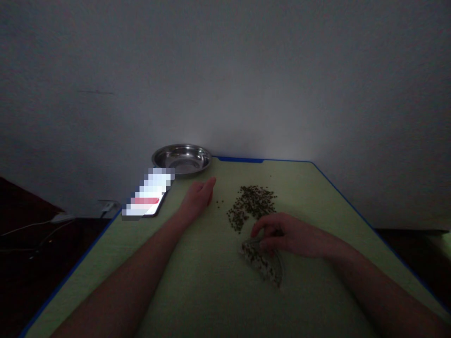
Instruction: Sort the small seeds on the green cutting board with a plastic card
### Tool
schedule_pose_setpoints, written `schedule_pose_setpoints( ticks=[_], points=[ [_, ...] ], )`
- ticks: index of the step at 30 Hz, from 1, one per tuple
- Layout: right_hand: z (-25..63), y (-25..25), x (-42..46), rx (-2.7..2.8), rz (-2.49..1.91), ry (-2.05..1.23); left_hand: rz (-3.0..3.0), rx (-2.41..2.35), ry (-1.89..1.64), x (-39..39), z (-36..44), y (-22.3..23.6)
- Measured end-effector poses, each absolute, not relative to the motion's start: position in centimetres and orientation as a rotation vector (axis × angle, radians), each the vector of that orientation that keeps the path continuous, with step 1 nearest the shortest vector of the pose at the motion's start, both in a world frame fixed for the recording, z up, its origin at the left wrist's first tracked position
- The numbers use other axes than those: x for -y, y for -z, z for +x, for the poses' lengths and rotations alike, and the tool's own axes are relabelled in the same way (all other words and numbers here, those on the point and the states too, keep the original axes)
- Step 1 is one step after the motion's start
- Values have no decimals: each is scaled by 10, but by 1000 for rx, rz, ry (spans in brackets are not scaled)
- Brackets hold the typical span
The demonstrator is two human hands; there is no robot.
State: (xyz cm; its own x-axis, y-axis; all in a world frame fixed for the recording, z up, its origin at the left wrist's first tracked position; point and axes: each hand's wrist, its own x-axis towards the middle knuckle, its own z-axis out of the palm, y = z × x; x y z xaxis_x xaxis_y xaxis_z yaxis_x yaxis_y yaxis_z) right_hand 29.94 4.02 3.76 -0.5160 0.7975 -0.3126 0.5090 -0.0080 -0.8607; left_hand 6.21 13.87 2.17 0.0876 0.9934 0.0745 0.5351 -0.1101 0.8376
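1. Two bare hands are over a green tabletop (197, 291): the left hand (198, 199), at nine o'clock from the scattered dark seed-like grains (256, 199), is clenched, thumb out.
2. The right hand (283, 232) bends its fingers over a pale, dark-specked piece (261, 264) at its seven o'clock; whether they pinch it, I cannot tell.
3. Work looks partway: many grains lie loose, yet dark specks dot the piece.
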Motion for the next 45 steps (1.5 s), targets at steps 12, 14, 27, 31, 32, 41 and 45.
schedule_pose_setpoints(
  ticks=[12, 14, 27, 31, 32, 41, 45],
  points=[
    [298, -41, -37, 2084, -1370, -1447, 1724, -1506, -896, -139, 62, -22],
    [297, -41, -37, 2103, -1372, -1421, 1727, -1504, -899, -139, 62, -22],
    [295, -45, -34, 2153, -1457, -1312, 1743, -1507, -908, -140, 63, -23],
    [295, -50, -32, 2208, -1500, -1168, 1734, -1517, -898, -140, 63, -22],
    [295, -51, -32, 2218, -1513, -1137, 1735, -1519, -896, -140, 63, -22],
    [306, -52, -35, 2233, -1566, -1069, 1750, -1499, -894, -139, 63, -23],
    [314, -56, -36, 2236, -1576, -989, 1759, -1492, -901, -139, 62, -22]
  ],
)
